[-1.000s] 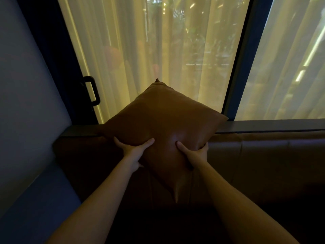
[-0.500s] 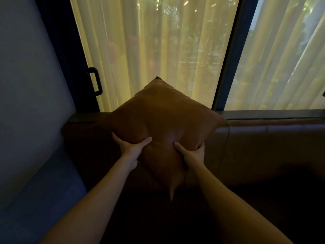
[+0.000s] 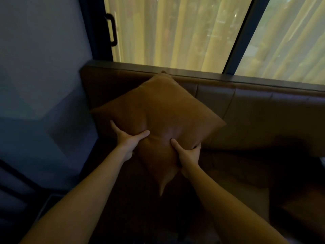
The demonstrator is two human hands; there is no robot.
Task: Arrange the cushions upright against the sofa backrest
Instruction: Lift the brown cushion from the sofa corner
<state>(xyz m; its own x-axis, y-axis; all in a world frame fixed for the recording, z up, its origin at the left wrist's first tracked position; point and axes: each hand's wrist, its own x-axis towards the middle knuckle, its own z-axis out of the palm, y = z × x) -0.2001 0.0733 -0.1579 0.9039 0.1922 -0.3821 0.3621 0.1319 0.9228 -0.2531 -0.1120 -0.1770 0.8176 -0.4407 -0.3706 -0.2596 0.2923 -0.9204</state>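
Observation:
A brown leather cushion [image 3: 163, 113] is held on its corner like a diamond in front of the sofa backrest [image 3: 255, 110]. Its top corner reaches the backrest's upper edge; its bottom corner hangs over the dark seat [image 3: 237, 173]. My left hand [image 3: 127, 140] grips its lower left edge, thumb pressed into the front. My right hand [image 3: 188, 155] grips the lower right edge the same way. The fingers behind the cushion are hidden.
A grey-blue wall [image 3: 40, 76] closes the sofa's left end. Behind the backrest runs a dark ledge [image 3: 263, 83], a window with pale curtains [image 3: 175, 32] and a black door handle [image 3: 112, 29]. Another dark cushion shape [image 3: 302, 208] lies at the lower right.
The cushion has come down and now sits lower against the backrest, no longer rising above the window ledge. My view has tilted downward. Both hands keep the same grip.

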